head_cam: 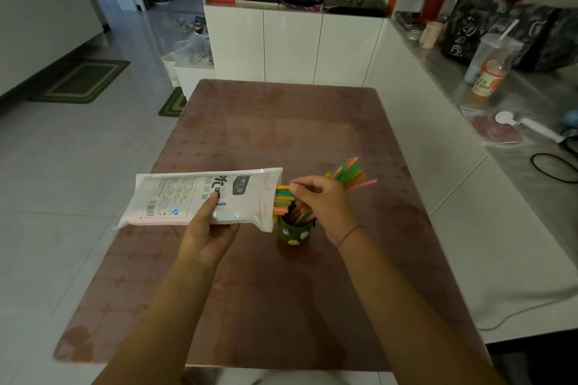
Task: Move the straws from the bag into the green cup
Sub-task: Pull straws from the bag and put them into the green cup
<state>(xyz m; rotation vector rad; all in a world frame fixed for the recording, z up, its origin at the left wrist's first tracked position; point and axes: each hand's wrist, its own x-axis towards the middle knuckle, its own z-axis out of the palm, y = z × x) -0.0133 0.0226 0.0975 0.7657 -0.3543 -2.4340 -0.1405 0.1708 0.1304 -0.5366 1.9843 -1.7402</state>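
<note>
Here the left hand (210, 228) grips the bag (200, 197) while the right hand (322, 200) pinches straws (283, 200) above the green cup (294, 233) on the bench (281, 122).

We see the white printed bag (200, 197) lying nearly level above the surface, its open mouth turned toward the green cup (294, 233). Orange, green and yellow straws (283, 200) poke out of that mouth. The cup stands upright, decorated with small stickers, already holding a leaning bunch of straws (350, 173).
</note>
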